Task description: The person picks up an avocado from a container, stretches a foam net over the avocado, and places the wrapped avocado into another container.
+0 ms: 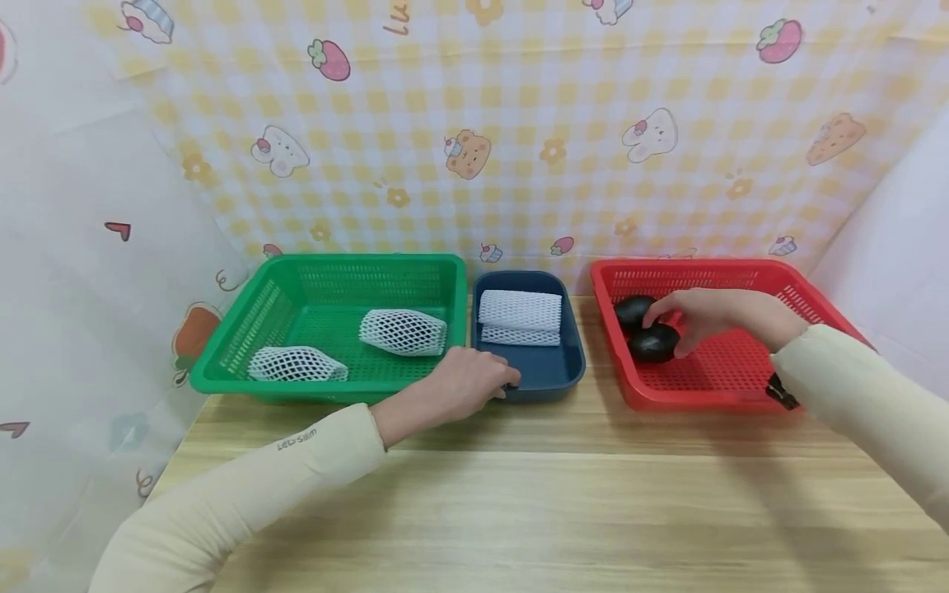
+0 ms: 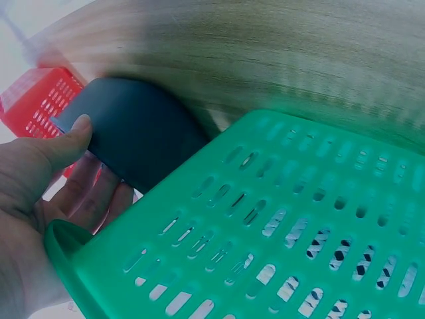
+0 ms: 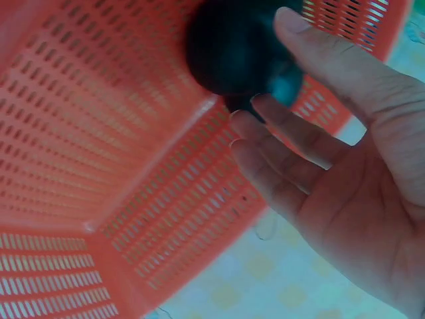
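Note:
My right hand (image 1: 712, 317) reaches into the red basket (image 1: 712, 399), thumb and fingers spread around the nearer of two dark, glossy avocados (image 1: 654, 343). The other avocado (image 1: 633, 311) lies just behind it. In the right wrist view, the thumb tip overlaps the avocado (image 3: 229, 50), and the fingers are spread with slight bends. My left hand (image 1: 470, 380) pinches the front rim of the dark blue tray (image 1: 530, 394), its thumb outside the wall in the left wrist view. Inside the tray lie white foam net sleeves (image 1: 521, 311).
Left of the tray stands a green basket (image 1: 326, 385) holding two bulging white foam nets, one at front left (image 1: 296, 364) and one farther right (image 1: 403, 333). Beneath everything is a wooden table (image 1: 534, 502), with a patterned cloth (image 1: 519, 123) hanging behind.

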The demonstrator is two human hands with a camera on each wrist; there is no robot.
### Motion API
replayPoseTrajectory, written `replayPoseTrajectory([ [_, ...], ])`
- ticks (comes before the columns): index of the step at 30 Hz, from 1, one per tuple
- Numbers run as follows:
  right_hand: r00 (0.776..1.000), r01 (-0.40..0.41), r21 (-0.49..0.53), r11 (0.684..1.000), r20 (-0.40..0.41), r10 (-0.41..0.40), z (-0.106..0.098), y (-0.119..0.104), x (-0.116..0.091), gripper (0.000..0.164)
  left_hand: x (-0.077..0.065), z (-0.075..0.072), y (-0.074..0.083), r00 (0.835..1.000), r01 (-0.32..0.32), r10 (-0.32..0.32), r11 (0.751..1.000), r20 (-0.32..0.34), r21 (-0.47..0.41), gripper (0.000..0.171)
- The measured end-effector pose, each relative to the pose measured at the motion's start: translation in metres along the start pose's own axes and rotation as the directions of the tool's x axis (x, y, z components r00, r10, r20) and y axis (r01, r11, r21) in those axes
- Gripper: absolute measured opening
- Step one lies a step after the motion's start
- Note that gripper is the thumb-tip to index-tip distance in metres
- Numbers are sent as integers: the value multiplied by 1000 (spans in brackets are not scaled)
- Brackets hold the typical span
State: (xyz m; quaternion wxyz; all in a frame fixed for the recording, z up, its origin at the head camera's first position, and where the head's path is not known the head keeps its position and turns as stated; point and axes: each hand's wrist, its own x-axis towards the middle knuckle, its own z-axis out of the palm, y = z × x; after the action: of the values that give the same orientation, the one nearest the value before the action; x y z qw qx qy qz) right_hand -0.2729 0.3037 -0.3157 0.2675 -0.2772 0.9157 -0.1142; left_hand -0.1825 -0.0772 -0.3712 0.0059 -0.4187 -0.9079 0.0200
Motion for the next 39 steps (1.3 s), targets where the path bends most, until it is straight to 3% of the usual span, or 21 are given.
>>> replayPoseTrajectory([
  [10, 998, -55, -40, 998, -8, 54, 7, 1, 10, 64, 0, -1, -1, 1000, -1, 1, 1000, -3, 0, 17],
  [21, 995, -42, -110, 993, 84, 52, 4, 0, 22, 63, 2, 2, -2, 1000, -4, 4, 1000, -14, 7, 17],
  [39, 993, -29, -179, 983, 104, 49, 8, -2, 30, 61, 2, 3, -1, 1000, 13, -13, 1000, 13, 16, 18],
])
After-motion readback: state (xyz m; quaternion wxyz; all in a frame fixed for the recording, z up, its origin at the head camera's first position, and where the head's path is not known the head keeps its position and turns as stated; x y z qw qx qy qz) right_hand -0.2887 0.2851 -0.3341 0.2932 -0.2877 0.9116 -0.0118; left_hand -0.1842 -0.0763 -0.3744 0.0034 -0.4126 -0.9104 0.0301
